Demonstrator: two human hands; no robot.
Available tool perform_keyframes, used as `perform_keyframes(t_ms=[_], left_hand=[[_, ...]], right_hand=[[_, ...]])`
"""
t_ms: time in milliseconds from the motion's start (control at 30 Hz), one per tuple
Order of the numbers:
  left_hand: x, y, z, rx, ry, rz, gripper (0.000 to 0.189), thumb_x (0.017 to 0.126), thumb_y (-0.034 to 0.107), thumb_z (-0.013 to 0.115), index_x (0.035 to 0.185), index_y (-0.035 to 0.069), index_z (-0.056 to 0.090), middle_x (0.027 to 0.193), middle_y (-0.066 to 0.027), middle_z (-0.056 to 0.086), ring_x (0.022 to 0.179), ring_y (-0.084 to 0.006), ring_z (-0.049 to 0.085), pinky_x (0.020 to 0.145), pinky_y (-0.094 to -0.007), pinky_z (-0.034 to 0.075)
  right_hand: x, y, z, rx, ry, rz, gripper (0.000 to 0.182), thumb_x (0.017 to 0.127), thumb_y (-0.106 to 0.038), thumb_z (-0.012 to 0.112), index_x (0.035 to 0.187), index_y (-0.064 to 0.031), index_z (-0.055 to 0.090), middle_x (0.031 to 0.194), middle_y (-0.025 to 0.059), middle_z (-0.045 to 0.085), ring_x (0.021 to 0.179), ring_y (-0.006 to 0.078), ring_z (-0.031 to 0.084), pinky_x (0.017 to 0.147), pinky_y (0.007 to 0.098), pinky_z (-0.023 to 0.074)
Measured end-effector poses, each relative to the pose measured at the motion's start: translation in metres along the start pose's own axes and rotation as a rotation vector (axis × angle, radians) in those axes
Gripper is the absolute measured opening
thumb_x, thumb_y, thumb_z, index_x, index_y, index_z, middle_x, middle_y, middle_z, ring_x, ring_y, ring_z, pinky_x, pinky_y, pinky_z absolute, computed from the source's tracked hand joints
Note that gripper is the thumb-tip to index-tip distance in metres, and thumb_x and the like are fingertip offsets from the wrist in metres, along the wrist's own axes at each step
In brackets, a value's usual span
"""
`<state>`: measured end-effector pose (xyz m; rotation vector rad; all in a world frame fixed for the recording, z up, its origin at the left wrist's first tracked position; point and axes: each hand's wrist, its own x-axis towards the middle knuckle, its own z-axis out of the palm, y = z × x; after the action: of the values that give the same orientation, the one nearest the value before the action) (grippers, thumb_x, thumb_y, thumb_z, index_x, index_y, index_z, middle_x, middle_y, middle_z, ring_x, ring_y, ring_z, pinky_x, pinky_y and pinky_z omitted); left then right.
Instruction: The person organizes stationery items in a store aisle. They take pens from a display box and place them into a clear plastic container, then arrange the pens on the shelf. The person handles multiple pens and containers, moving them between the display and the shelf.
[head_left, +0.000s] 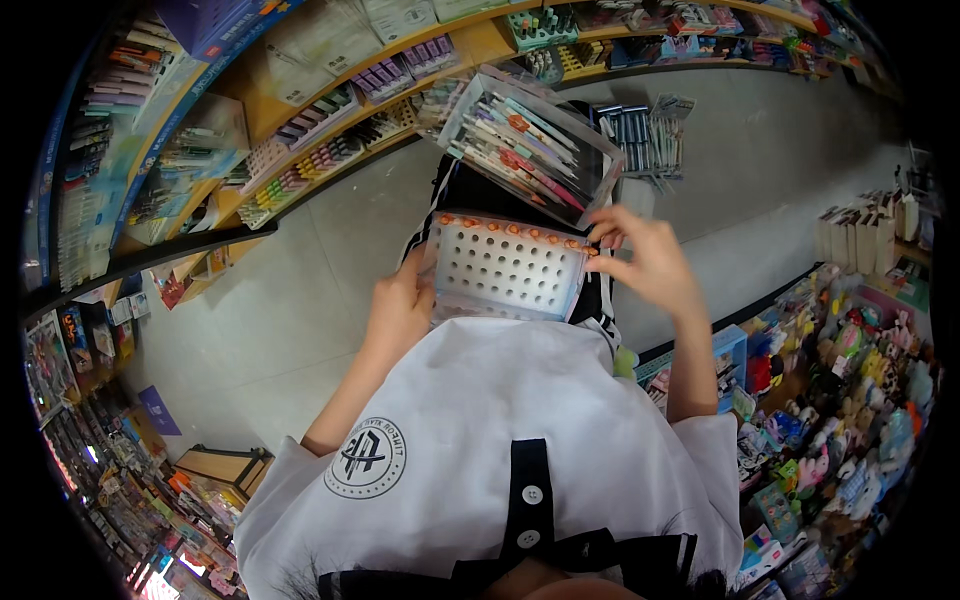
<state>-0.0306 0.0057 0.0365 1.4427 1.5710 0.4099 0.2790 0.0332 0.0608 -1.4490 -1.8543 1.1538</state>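
Note:
A pen display box with a white board full of round holes lies across my lap. Orange pen tops stand in a row along its far edge. My left hand grips the box's left side. At the far right corner, my right hand has its thumb and fingers around the last orange-topped pen. Just beyond, a clear plastic box holds many loose pens with white, teal and red parts; it rests tilted on my knees.
Packs of pens lie on the grey floor past my knees. Curved wooden shelves with stationery run along the left and far side. Plush toys fill a display at the right, near my right elbow.

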Motion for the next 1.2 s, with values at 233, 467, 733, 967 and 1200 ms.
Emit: perform_keyframes(t_ms=[233, 467, 733, 967, 1200], left_hand=[[0.007, 0.001, -0.002, 0.129, -0.004, 0.09, 0.044, 0.08, 0.003, 0.048, 0.124, 0.002, 0.047, 0.099, -0.0234, 0.061, 0.08, -0.0357, 0.063, 0.07, -0.0397, 0.05], [0.005, 0.014, -0.012, 0.113, -0.091, 0.022, 0.043, 0.086, 0.014, 0.052, 0.126, 0.0, 0.045, 0.112, -0.0229, 0.059, 0.092, -0.033, 0.063, 0.079, -0.037, 0.049], [0.035, 0.058, -0.047, -0.127, 0.079, 0.326, 0.034, 0.092, 0.018, 0.05, 0.12, -0.001, 0.052, 0.113, -0.0157, 0.061, 0.096, -0.0266, 0.063, 0.082, -0.0327, 0.049], [0.114, 0.119, -0.045, 0.161, -0.122, 0.668, 0.024, 0.091, 0.017, 0.052, 0.106, 0.002, 0.064, 0.1, -0.0117, 0.067, 0.09, -0.0201, 0.064, 0.078, -0.0303, 0.048], [0.193, 0.111, 0.006, 0.745, -0.564, 0.592, 0.023, 0.084, 0.016, 0.057, 0.102, 0.005, 0.067, 0.089, -0.0131, 0.067, 0.08, -0.027, 0.064, 0.075, -0.0344, 0.049]], right_hand=[[0.085, 0.029, 0.036, -0.333, -0.195, -0.101, 0.032, 0.073, 0.006, 0.055, 0.104, 0.0036, 0.06, 0.086, 0.0208, 0.064, 0.085, 0.0352, 0.062, 0.075, 0.0365, 0.0494], [0.132, 0.046, 0.079, -0.446, -0.324, -0.018, 0.022, 0.074, 0.002, 0.054, 0.094, 0.0054, 0.062, 0.086, 0.0233, 0.063, 0.087, 0.0393, 0.06, 0.079, 0.0427, 0.0478], [0.125, 0.039, 0.074, -0.699, -0.47, 0.149, 0.024, 0.082, -0.018, 0.056, 0.083, 0.0047, 0.063, 0.087, 0.0239, 0.063, 0.09, 0.0377, 0.061, 0.078, 0.0437, 0.0486], [0.121, 0.049, 0.074, -0.526, -0.498, 0.236, 0.033, 0.08, -0.027, 0.061, 0.096, 0.0021, 0.059, 0.094, 0.0211, 0.063, 0.091, 0.0363, 0.06, 0.079, 0.0417, 0.0463], [0.108, 0.074, 0.063, -0.268, -0.383, 0.142, 0.037, 0.073, -0.028, 0.066, 0.093, 0.0038, 0.063, 0.096, 0.0216, 0.064, 0.09, 0.0352, 0.061, 0.079, 0.0392, 0.048]])
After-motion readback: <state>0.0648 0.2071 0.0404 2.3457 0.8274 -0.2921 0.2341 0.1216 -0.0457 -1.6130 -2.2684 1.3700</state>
